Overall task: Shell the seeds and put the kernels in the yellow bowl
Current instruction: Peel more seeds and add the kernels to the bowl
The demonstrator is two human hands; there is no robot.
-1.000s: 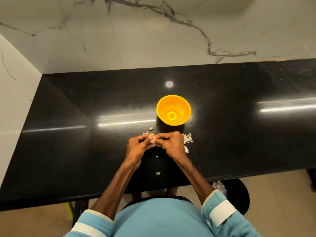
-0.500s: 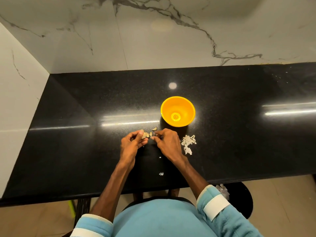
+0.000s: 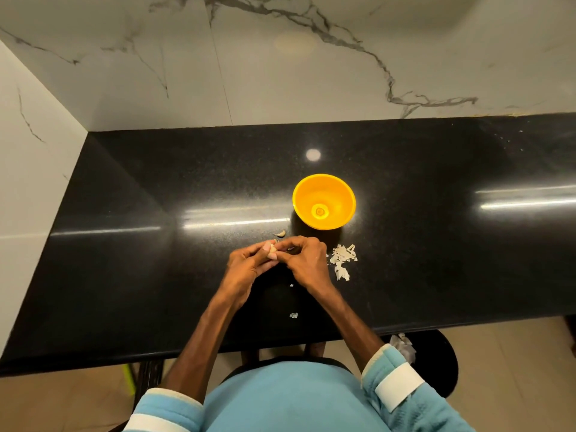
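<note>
- I see the left hand [image 3: 246,265] and right hand [image 3: 307,260] together, both pinching one seed [image 3: 273,248].
- From them, the yellow bowl [image 3: 341,198] sits at 1 o'clock, shell scraps [image 3: 342,258] at 3.

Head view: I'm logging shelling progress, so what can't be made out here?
Seed, head view: mostly covered by the left hand and right hand; shelled or not is unclear.
Yellow bowl, head view: contents at its bottom too small to identify.
Pale scraps, head view: too small to tell shells from kernels.
</note>
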